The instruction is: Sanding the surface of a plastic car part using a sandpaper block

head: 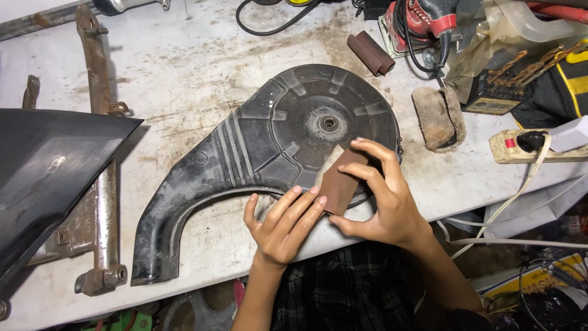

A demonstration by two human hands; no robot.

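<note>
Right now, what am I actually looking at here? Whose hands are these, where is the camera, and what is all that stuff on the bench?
There is no machine at work: these are one person's two bare hands, filmed by a camera worn on their head and looking down. The worn white workbench carries a big black plastic cover with a round end and a curved tail. The right hand pinches a folded brown piece of sandpaper against the cover's round part, and the left hand lies flat beside it, fingertips on the paper's edge. Around them lie a rusty metal bracket, a dark panel on the left, a spare sandpaper roll, a red power tool, a dirty pad, drill bits and a power strip.
</note>
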